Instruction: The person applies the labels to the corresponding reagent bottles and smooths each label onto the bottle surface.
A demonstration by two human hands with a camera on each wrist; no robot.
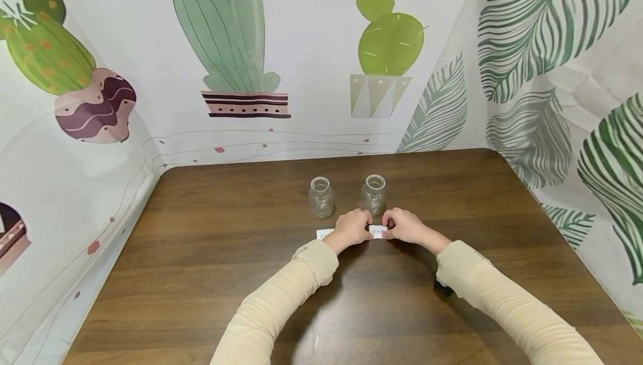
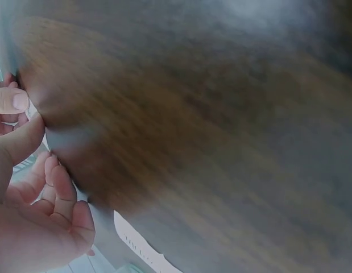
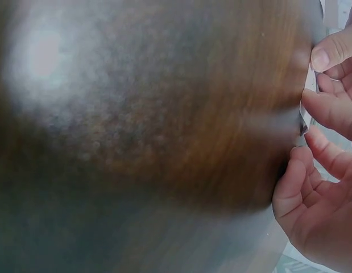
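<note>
bridging left grip (image 1: 353,227), right grip (image 1: 406,226): paper (image 1: 378,232)

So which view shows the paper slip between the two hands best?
The head view: the paper slip shows its written side, between the left hand and right hand. Both wrist views catch it nearly edge-on, as a thin white strip partly hidden by the hands.

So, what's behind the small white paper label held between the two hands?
In the head view, a clear glass jar stands behind the label, its base seemingly partly covered by the left hand. The label hides the brown wooden tabletop directly behind it.
</note>
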